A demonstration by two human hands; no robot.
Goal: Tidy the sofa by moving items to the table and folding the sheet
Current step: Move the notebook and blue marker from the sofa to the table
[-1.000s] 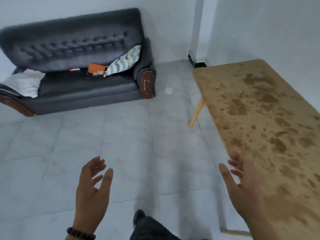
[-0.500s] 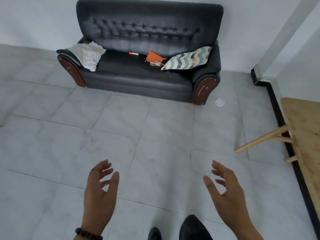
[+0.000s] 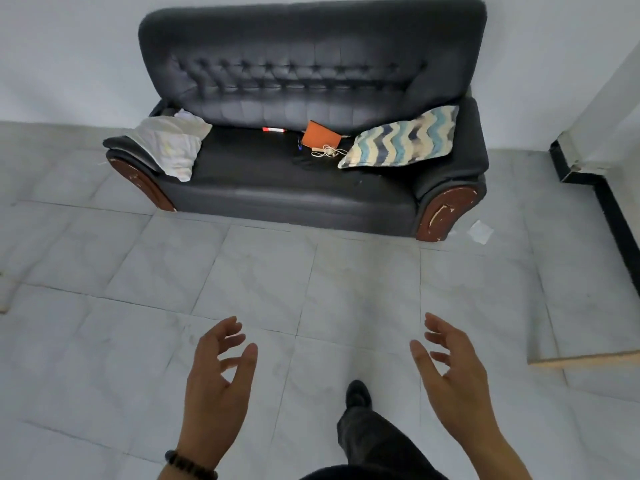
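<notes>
Above floor, left fingers (image 3: 230,336), right fingers (image 3: 440,332) spread, empty

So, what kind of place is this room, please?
Probably a plain living room or waiting area, sparsely furnished: a black tufted leather sofa stands against a bare white wall, on a floor of pale grey marbled tiles. A zigzag-patterned cushion suggests a home.

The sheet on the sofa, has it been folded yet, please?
No, the sheet lies crumpled over the sofa's left armrest.
</notes>
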